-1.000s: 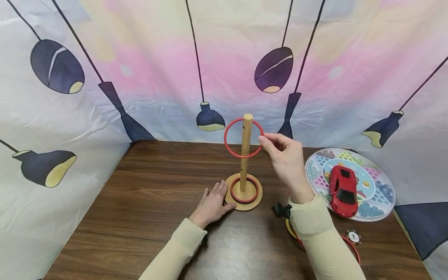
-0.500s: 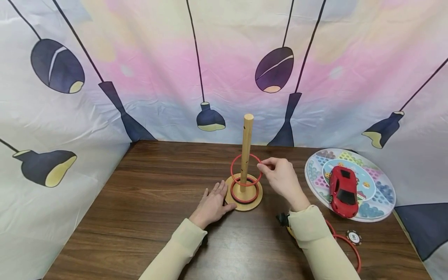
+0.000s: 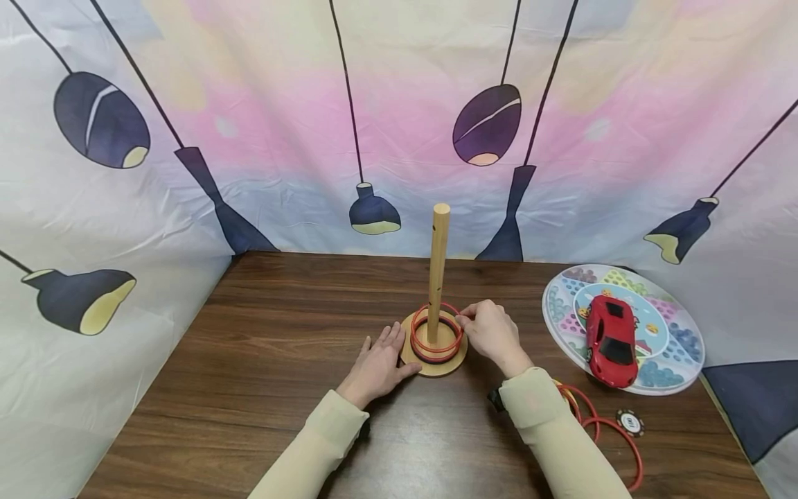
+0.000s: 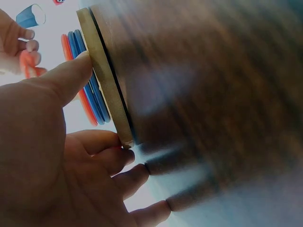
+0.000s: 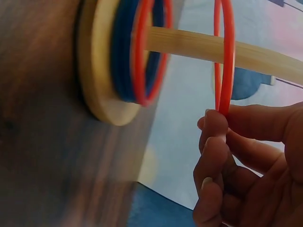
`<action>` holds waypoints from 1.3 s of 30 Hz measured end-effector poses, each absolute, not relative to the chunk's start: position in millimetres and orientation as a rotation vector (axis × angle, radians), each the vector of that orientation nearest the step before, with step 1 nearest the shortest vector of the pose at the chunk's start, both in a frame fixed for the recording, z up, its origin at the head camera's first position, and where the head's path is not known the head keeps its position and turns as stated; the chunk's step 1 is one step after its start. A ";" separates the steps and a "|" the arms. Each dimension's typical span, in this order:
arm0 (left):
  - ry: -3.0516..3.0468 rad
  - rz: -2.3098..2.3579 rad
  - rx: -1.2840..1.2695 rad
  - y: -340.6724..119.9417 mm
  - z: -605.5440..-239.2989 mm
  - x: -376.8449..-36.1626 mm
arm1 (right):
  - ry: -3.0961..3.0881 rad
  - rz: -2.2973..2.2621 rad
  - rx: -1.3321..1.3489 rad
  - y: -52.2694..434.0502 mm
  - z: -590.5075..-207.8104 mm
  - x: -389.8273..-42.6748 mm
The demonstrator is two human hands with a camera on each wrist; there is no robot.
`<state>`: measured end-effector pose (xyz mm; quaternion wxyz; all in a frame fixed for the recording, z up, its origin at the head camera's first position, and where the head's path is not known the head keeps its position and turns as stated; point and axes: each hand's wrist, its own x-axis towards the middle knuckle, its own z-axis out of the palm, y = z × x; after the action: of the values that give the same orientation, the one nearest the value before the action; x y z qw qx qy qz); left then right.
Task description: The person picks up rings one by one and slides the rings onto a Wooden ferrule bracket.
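The red ring (image 3: 436, 322) sits around the wooden peg (image 3: 438, 263) in the lower centre of the head view, a little above the rings already stacked on the round base (image 3: 434, 362). The right hand (image 3: 492, 331) pinches its rim between thumb and fingertips; the right wrist view shows the ring (image 5: 223, 56) held upright to the peg and apart from the stack, probably so that it slides down without catching. The left hand (image 3: 378, 362) lies flat on the brown table (image 3: 262, 346), fingers straight, thumb touching the edge of the base, which seems to keep the stand from moving. More red rings (image 3: 598, 433) lie at the lower right behind the right sleeve. Further right, a red toy car (image 3: 611, 339) stands on a round game board (image 3: 679, 326).
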<state>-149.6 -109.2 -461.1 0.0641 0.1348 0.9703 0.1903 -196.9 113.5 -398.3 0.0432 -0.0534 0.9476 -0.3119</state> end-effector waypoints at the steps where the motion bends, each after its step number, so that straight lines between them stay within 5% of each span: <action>1: 2.930 0.577 0.407 -109.1 -461.1 -149.7 | 2.891 -0.947 -0.160 113.2 -400.4 -197.1; 39: 2.922 0.553 0.403 -109.1 -458.4 -149.8 | 2.808 -0.827 -0.117 109.3 -427.6 -199.2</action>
<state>-149.8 -109.1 -458.4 0.0704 0.1340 0.9712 0.1838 -199.2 109.3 -427.6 0.1056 -0.0398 0.9532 -0.2806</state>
